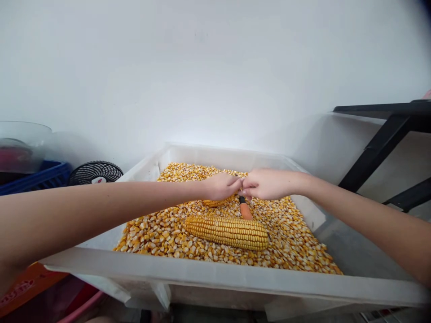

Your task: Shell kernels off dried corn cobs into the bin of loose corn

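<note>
Presently, left hand and right hand sit curled close together, anything gripped indeterminable, a partly hidden corn cob lying crosswise beneath the left.

Smooth plastic bin, bumpy cob

The bare left hand and bare right hand meet above loose yellow corn kernels in a whitish rectangular plastic tub; a long yellow corn cob lies before an orange-and-black handle
</note>
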A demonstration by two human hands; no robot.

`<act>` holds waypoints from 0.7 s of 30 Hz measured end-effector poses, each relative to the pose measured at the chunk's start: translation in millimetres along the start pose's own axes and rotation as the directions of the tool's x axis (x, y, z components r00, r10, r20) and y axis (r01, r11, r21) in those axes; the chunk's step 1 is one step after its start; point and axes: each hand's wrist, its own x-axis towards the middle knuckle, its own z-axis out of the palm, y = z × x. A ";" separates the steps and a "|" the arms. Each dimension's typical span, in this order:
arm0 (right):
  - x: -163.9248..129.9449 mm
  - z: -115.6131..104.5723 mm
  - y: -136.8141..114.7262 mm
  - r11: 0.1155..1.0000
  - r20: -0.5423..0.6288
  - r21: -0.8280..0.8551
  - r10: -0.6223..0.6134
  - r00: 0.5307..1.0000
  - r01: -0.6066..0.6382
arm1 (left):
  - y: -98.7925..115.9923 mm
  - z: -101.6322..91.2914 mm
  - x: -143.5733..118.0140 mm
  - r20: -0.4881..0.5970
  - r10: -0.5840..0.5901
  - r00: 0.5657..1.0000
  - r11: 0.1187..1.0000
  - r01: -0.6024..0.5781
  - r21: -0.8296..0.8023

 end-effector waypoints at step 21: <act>-2.7 -4.3 -0.5 0.878 0.080 0.417 0.225 0.971 -0.237 | -23.8 -5.1 10.9 -0.068 -0.177 0.982 0.945 0.151 -0.289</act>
